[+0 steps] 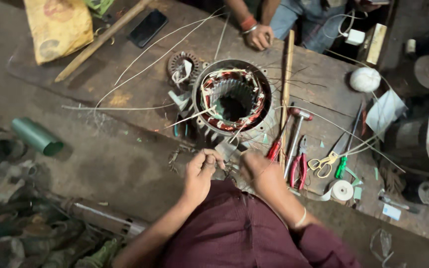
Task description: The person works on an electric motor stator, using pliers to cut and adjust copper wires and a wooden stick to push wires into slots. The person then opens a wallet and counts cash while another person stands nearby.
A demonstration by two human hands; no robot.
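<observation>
left hand [200, 171]: fingertips curled inward; what is pinched cannot be told.
right hand [260, 171]: blurred; its grip on the wires [228, 171] between the hands is unclear.
co-worker's hand [259, 37]: arm cut off by the top edge.
junk [21, 228]: blurred, left of the grip.

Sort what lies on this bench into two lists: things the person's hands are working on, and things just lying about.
In hand:
left hand and right hand, pinching thin wires
motor stator, right by them, its windings exposed

Lying about:
hammer
red-handled pliers
yellow scissors
white tape roll
ball of string
phone
green tube
</observation>
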